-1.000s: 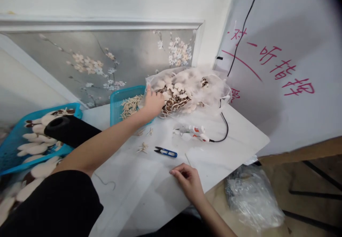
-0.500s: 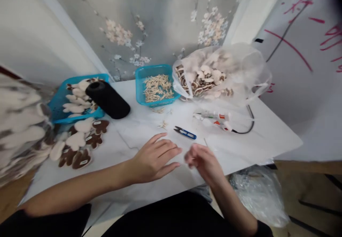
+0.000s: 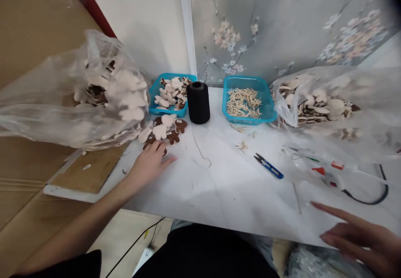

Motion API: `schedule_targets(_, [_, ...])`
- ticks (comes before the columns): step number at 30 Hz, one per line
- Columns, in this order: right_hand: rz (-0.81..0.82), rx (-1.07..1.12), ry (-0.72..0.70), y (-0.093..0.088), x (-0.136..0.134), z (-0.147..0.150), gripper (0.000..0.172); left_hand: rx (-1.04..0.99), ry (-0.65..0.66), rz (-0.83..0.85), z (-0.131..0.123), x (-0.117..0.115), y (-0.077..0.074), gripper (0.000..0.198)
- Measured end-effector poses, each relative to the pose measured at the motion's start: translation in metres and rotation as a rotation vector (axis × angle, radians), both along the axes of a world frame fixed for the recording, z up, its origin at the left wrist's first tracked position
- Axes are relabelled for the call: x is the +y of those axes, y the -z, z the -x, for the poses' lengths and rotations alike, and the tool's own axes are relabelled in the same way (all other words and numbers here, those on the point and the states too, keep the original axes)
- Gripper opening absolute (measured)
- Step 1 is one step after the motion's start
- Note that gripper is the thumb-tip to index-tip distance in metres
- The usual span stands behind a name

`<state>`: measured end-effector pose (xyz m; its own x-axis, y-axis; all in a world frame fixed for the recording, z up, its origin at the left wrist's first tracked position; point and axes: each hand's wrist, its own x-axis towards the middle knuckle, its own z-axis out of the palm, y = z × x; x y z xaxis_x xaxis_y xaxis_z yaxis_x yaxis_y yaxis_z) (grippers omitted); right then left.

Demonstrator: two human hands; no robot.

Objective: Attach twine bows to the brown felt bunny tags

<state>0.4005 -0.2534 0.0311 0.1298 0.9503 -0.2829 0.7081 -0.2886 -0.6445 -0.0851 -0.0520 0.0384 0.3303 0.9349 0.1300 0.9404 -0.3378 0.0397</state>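
My left hand [image 3: 148, 161] reaches onto a small group of bear-shaped fabric pieces [image 3: 172, 137], some white side up, others brown with a small white label. Its thumb stands apart from the fingers, which rest on or just over a brown piece and partly cover it. My right hand [image 3: 360, 234] hovers at the table's front right, index finger stretched out, nothing visible in it. Near it lies a thin stick [image 3: 297, 198]. Blue thread snips [image 3: 268, 166] lie farther in. A black thread cone [image 3: 198, 103] stands upright, a loose thread [image 3: 200, 151] trailing before it.
Blue baskets hold more fabric pieces [image 3: 171, 94] and short pale strips [image 3: 243, 103]. Clear plastic bags of pieces stand left [image 3: 106, 98] and right [image 3: 322, 102]. A glue gun [image 3: 332, 175] with a dark cord lies at right. Cardboard [image 3: 90, 173] lies beside the table's left end.
The view has swung left. My left hand has gone left from the table's middle to the fabric pieces; my right hand has drawn apart from it. The thread cone, tilted before, now appears upright.
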Motion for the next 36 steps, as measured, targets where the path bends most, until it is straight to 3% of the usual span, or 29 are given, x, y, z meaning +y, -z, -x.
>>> schedule_targets(3, [0.159, 0.030, -0.119, -0.011, 0.020, 0.016, 0.046, -0.045, -0.010, 0.091, 0.015, -0.007, 0.008, 0.052])
schedule_targets(6, [0.075, 0.000, -0.131, -0.025, 0.038, 0.024, 0.047, -0.167, 0.128, 0.107, 0.017, -0.030, 0.016, 0.038])
schedule_targets(9, [0.017, -0.019, -0.204, -0.039, 0.055, 0.045, 0.044, -0.332, 0.498, 0.099, 0.006, -0.051, 0.019, 0.024])
schedule_targets(11, [0.022, -0.023, -0.319, -0.043, 0.068, 0.072, 0.038, -0.420, 0.792, 0.125, -0.010, -0.058, 0.016, 0.028])
schedule_targets(14, [-0.039, 0.033, -0.499, -0.040, 0.092, 0.116, 0.036, -0.481, 1.003, 0.229, -0.044, -0.051, 0.012, 0.039])
schedule_targets(19, [-0.409, 0.147, -0.736, -0.013, 0.129, 0.151, 0.025, -0.535, 1.025, 0.492, -0.094, -0.020, 0.022, 0.031])
schedule_targets(24, [-0.609, 0.202, -0.834, 0.021, 0.145, 0.151, 0.020, -0.582, 0.959, 0.580, -0.098, -0.010, 0.033, 0.031])
schedule_targets(29, [-0.658, 0.128, -0.869, 0.038, 0.145, 0.155, 0.027, -0.485, 0.911, 0.429, -0.090, -0.015, 0.032, 0.026])
schedule_targets(33, [-0.675, 0.062, -0.849, 0.038, 0.141, 0.157, 0.024, -0.424, 0.922, 0.199, -0.088, -0.018, 0.034, 0.026])
schedule_targets(36, [-0.656, 0.001, -0.816, 0.035, 0.137, 0.159, 0.023, -0.401, 0.827, 0.106, -0.087, -0.022, 0.036, 0.024])
